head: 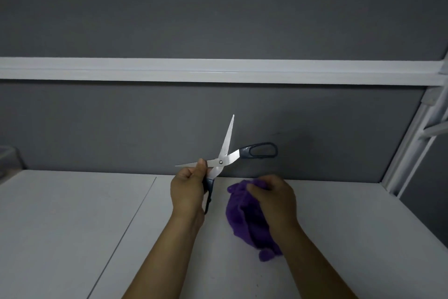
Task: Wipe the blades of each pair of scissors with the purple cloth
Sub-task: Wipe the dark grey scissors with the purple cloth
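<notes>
Our left hand grips the scissors, blades spread toward twelve and nine o'clock; at three o'clock our right hand clutches the cloth.

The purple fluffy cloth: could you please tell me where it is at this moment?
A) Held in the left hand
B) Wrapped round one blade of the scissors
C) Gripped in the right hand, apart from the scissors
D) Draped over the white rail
C: the right hand grips the purple fluffy cloth, with a gap between it and the open steel scissors with dark handles held by the left hand.
</notes>
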